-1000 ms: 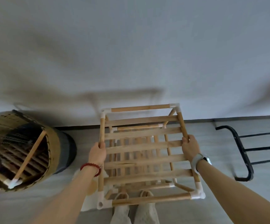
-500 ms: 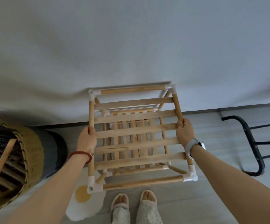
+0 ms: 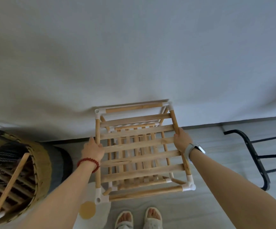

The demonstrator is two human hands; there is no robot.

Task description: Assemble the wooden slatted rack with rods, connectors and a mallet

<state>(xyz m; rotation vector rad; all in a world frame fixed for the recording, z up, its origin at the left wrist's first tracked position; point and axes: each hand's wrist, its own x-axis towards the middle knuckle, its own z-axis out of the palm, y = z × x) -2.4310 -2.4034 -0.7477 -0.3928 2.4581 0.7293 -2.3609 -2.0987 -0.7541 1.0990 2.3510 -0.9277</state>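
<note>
Wooden slatted rack (image 3: pixel 142 151): two tiers of pale slats framed by round rods, joined at the corners by white plastic connectors (image 3: pixel 189 185). Held off the floor, its far edge against the white wall (image 3: pixel 134 55), directly above the person's slippered feet (image 3: pixel 138 218).

Left hand (image 3: pixel 92 150): fingers curled round the rack's left side rod, about halfway along its length. Red bead bracelet (image 3: pixel 88 163) on that wrist.

Right hand (image 3: pixel 181 142): fingers wrapped round the rack's right side rod, slightly farther along than the left hand. Wristwatch (image 3: pixel 194 150) with a pale strap on that wrist.

Woven basket (image 3: pixel 39 166): left of the rack, near it but apart, standing on the floor. Holds a loose wooden rod (image 3: pixel 11 182) tilted across its opening, with a white connector on its near end, plus more slatted wood deeper inside.

Egg-shaped mat (image 3: pixel 91 210): white with a yellow disc, on the floor below the rack's near-left corner.

Black metal frame (image 3: pixel 256 161): right of the rack, well apart, on the grey floor (image 3: pixel 216 204).
</note>
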